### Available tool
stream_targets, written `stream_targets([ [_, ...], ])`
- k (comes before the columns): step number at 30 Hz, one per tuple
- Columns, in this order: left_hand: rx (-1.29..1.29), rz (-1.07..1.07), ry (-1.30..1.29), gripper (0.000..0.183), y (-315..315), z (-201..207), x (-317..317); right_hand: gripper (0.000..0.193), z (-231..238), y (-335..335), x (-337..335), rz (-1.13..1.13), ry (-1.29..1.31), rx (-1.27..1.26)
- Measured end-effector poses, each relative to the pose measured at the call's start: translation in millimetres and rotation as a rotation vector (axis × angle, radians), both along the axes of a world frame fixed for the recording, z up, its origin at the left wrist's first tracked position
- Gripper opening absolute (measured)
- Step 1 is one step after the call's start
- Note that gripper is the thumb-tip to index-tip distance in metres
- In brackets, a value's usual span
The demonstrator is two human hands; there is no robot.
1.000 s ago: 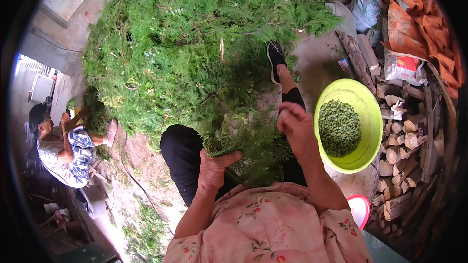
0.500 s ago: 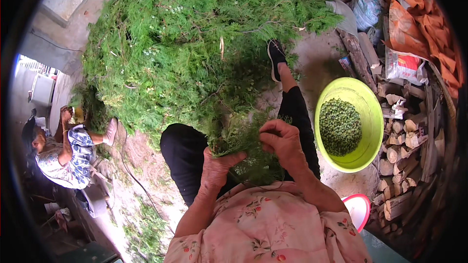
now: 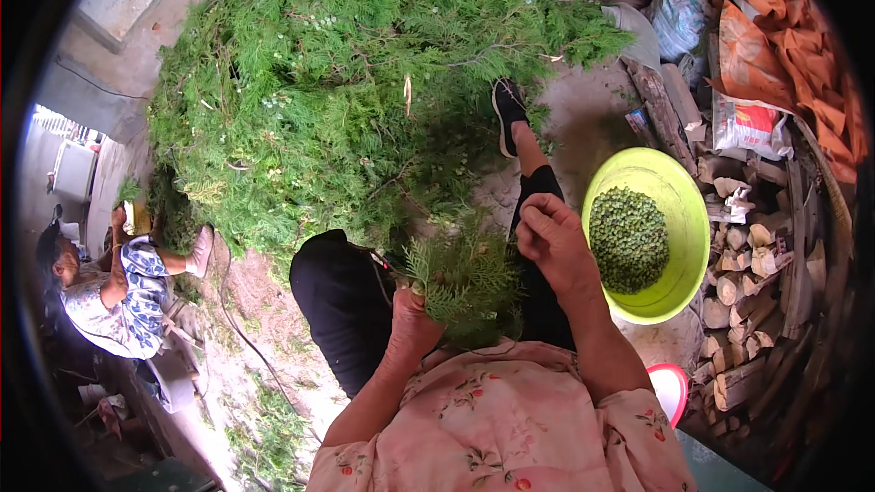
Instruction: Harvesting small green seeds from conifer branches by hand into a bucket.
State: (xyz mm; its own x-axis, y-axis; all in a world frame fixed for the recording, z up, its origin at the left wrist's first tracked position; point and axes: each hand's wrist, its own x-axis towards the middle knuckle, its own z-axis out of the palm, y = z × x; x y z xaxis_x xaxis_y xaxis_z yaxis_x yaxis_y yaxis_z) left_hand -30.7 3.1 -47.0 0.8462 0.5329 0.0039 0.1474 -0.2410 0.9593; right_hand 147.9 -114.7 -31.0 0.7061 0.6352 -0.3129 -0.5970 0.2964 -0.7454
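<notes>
My left hand [image 3: 416, 321] is closed round the stem of a leafy evergreen branch [image 3: 465, 278] above my lap. The branch's flat green sprays spread to the right over my dark trousers. My right hand [image 3: 558, 241] is raised over my right knee, apart from the branch, its fingers curled together; whatever they hold, if anything, is too small to see. Close by on its right stands a yellow-green basin [image 3: 688, 260], partly filled with small round green cones [image 3: 629, 239].
A large heap of evergreen branches [image 3: 337, 91] lies ahead of my feet. Split firewood [image 3: 743, 282] is stacked at the right, below an orange sheet [image 3: 775, 46]. A red-rimmed white basin [image 3: 668, 390] stands near my right elbow. Another person [image 3: 114, 287] sits at the left.
My right hand has moved away from the branch, up and right toward the basin. The left hand has closed further round the stem, and the branch's sprays have turned to the right.
</notes>
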Motion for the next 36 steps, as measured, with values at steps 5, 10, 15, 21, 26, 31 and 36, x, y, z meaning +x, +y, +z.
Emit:
stream_targets([
  [5, 0.082, -0.063, -0.049, 0.020, -3, 3, 1, 0.017, 9, -5, -11, 0.338, -0.203, -0.229],
  [10, 0.000, -0.097, -0.058, 0.023, -8, 7, 4, 0.014, 1, 2, -22, 0.402, -0.367, -0.331],
  [15, -0.045, -0.092, 0.007, 0.017, -3, 15, 3, 0.015, 6, -4, -22, 0.311, -0.109, -0.204],
  [21, -0.316, 0.013, 0.105, 0.022, 1, 26, -2, 0.018, 8, -3, -29, 0.243, -0.140, -0.154],
  [26, -0.502, 0.086, 0.224, 0.038, 1, 31, 0, 0.020, 0, -6, -31, 0.309, -0.083, -0.131],
  [31, -0.407, 0.219, 0.167, 0.026, -6, 29, 1, 0.014, 3, -7, -38, 0.177, -0.472, -0.275],
  [36, -0.338, 0.121, 0.163, 0.013, -10, 12, 1, 0.014, -8, 1, -46, -0.028, -0.235, -0.281],
])
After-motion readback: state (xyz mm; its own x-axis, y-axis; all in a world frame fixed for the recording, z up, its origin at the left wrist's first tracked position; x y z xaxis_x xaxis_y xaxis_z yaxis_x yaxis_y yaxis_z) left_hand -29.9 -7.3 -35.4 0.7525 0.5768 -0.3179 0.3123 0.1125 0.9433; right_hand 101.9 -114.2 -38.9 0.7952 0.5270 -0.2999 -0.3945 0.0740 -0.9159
